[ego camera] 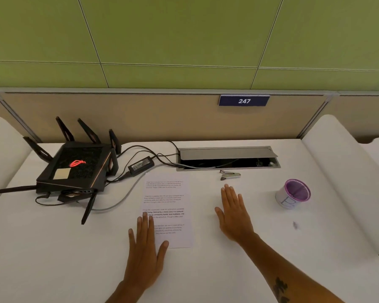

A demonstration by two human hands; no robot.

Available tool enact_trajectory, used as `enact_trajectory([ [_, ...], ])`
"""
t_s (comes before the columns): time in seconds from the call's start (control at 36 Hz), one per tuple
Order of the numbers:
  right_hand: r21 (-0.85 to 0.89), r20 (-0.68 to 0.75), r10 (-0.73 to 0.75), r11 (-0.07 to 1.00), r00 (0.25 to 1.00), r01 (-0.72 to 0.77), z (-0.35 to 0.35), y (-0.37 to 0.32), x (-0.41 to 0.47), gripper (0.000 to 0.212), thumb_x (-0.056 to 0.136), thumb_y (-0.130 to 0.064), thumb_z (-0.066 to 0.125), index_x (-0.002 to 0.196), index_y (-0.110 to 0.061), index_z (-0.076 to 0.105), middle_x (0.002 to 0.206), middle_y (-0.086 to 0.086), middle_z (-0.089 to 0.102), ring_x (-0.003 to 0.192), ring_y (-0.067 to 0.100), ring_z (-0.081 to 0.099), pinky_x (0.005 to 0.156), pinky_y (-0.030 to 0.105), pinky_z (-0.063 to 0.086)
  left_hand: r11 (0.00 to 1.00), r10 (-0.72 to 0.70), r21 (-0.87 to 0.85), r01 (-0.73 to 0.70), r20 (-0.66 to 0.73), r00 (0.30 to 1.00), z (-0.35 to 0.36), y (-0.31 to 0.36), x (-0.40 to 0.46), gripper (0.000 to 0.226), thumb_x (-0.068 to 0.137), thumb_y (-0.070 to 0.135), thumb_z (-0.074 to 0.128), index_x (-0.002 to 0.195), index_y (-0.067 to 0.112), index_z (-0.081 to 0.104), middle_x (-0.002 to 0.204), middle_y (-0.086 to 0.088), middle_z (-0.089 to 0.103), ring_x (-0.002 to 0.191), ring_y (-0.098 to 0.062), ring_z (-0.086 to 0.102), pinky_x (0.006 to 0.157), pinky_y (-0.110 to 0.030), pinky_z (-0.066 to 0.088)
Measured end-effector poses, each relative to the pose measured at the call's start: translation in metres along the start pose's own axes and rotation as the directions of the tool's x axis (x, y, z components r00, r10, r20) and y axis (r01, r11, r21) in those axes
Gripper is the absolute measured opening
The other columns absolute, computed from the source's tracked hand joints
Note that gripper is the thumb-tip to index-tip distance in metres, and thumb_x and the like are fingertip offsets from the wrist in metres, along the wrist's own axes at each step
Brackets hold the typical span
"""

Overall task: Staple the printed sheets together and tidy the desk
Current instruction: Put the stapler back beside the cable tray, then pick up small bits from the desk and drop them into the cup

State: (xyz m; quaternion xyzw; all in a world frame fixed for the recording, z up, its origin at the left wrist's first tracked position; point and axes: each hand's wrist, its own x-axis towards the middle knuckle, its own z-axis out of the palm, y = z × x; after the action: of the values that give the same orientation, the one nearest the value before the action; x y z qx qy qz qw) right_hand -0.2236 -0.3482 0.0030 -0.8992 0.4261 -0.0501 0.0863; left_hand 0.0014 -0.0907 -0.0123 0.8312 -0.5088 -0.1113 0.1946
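The printed sheets [170, 200] lie flat on the white desk [53, 248], text facing up, in the middle. My left hand [146, 250] rests palm down with fingers spread over the lower left corner of the sheets. My right hand [233, 212] lies flat and open on the bare desk to the right of the sheets, holding nothing. A small metal stapler [230, 174] sits just beyond my right fingertips, near the cable hatch, untouched.
A black router [74, 169] with antennas, its power brick [140, 165] and cables fill the left back of the desk. An open cable hatch [228, 159] lies at the back. A purple-rimmed pen cup [293, 194] stands at the right. A small dark speck [295, 225] marks the desk.
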Motion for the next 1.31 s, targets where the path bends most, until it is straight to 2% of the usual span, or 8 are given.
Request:
enact_trajectory([
  [0.08, 0.016, 0.014, 0.008, 1.0, 1.0, -0.008, -0.003, -0.016, -0.021, 0.069, 0.109, -0.05, 0.016, 0.166, -0.015, 0.001, 0.174, 0.0, -0.012, 0.16, 0.017, -0.015, 0.132, 0.043, 0.004, 0.999, 0.034, -0.015, -0.034, -0.003, 0.999, -0.007, 0.0, 0.006, 0.085, 0.106, 0.065, 0.017, 0.17, 0.015, -0.008, 0.18, -0.002, -0.014, 0.167, -0.024, -0.011, 0.134, -0.058, 0.0],
  [0.19, 0.038, 0.016, 0.012, 0.999, 1.0, -0.013, -0.008, -0.037, -0.043, 0.066, 0.11, -0.047, 0.015, 0.166, -0.016, 0.0, 0.174, -0.002, -0.013, 0.16, 0.015, -0.016, 0.132, 0.04, 0.002, 0.997, 0.08, -0.008, -0.08, -0.004, 0.997, -0.016, -0.003, 0.01, 0.083, 0.107, 0.063, 0.011, 0.17, 0.013, -0.007, 0.18, -0.004, -0.015, 0.167, -0.026, -0.01, 0.134, -0.058, 0.004],
  [0.33, 0.03, 0.019, 0.037, 0.999, 0.999, -0.037, -0.017, -0.059, -0.062, 0.067, 0.109, -0.049, 0.012, 0.166, -0.016, 0.0, 0.173, -0.003, -0.013, 0.16, 0.016, -0.016, 0.131, 0.038, -0.001, 0.995, 0.097, -0.011, -0.097, -0.016, 0.995, -0.025, -0.008, 0.007, 0.082, 0.107, 0.059, 0.019, 0.17, 0.013, -0.005, 0.18, -0.004, -0.014, 0.167, -0.026, -0.009, 0.135, -0.056, 0.004],
  [0.53, 0.018, -0.003, 0.08, 0.997, 0.997, -0.08, -0.025, -0.079, -0.081, 0.066, 0.11, -0.048, 0.014, 0.166, -0.017, -0.003, 0.172, -0.003, -0.016, 0.159, 0.016, -0.016, 0.131, 0.038, 0.0, 0.991, 0.132, -0.013, -0.132, 0.009, 0.991, -0.032, -0.019, 0.002, 0.082, 0.106, 0.061, 0.019, 0.17, 0.016, -0.006, 0.18, -0.003, -0.015, 0.167, -0.027, -0.008, 0.134, -0.055, 0.002],
  [0.69, 0.011, -0.02, 0.13, 0.992, 0.991, -0.129, -0.03, -0.075, -0.094, 0.066, 0.109, -0.047, 0.013, 0.166, -0.014, 0.0, 0.174, 0.0, -0.011, 0.16, 0.018, -0.013, 0.132, 0.04, 0.003, 0.984, 0.175, 0.015, -0.176, 0.04, 0.984, -0.033, -0.017, 0.001, 0.084, 0.105, 0.066, 0.011, 0.17, 0.015, -0.007, 0.179, -0.004, -0.017, 0.167, -0.026, -0.011, 0.134, -0.054, -0.001],
  [0.97, 0.02, -0.015, 0.178, 0.984, 0.984, -0.178, -0.036, -0.014, -0.111, 0.067, 0.109, -0.045, 0.016, 0.166, -0.012, 0.003, 0.175, 0.003, -0.006, 0.161, 0.02, -0.008, 0.132, 0.044, 0.005, 0.978, 0.202, 0.041, -0.205, 0.074, 0.977, -0.001, 0.037, 0.002, 0.086, 0.106, 0.065, 0.014, 0.17, 0.011, -0.004, 0.18, -0.007, -0.014, 0.167, -0.03, -0.007, 0.134, -0.057, 0.003],
  [1.14, 0.041, -0.002, 0.181, 0.983, 0.983, -0.181, -0.039, 0.055, -0.12, 0.069, 0.108, -0.048, 0.013, 0.166, -0.011, 0.005, 0.175, 0.004, -0.003, 0.162, 0.02, -0.005, 0.132, 0.046, 0.01, 0.979, 0.183, 0.074, -0.192, 0.105, 0.977, 0.032, 0.106, -0.002, 0.084, 0.106, 0.063, 0.015, 0.17, 0.012, -0.007, 0.179, -0.006, -0.02, 0.166, -0.025, -0.017, 0.135, -0.053, -0.005],
  [1.31, 0.033, -0.002, 0.194, 0.98, 0.981, -0.194, -0.046, 0.13, -0.131, 0.066, 0.11, -0.042, 0.024, 0.165, -0.009, 0.008, 0.175, 0.006, 0.002, 0.162, 0.021, -0.002, 0.132, 0.044, 0.008, 0.98, 0.17, 0.077, -0.182, 0.141, 0.975, 0.067, 0.168, -0.001, 0.085, 0.106, 0.063, 0.015, 0.17, 0.012, -0.006, 0.178, -0.005, -0.022, 0.165, -0.023, -0.019, 0.134, -0.049, -0.012],
])
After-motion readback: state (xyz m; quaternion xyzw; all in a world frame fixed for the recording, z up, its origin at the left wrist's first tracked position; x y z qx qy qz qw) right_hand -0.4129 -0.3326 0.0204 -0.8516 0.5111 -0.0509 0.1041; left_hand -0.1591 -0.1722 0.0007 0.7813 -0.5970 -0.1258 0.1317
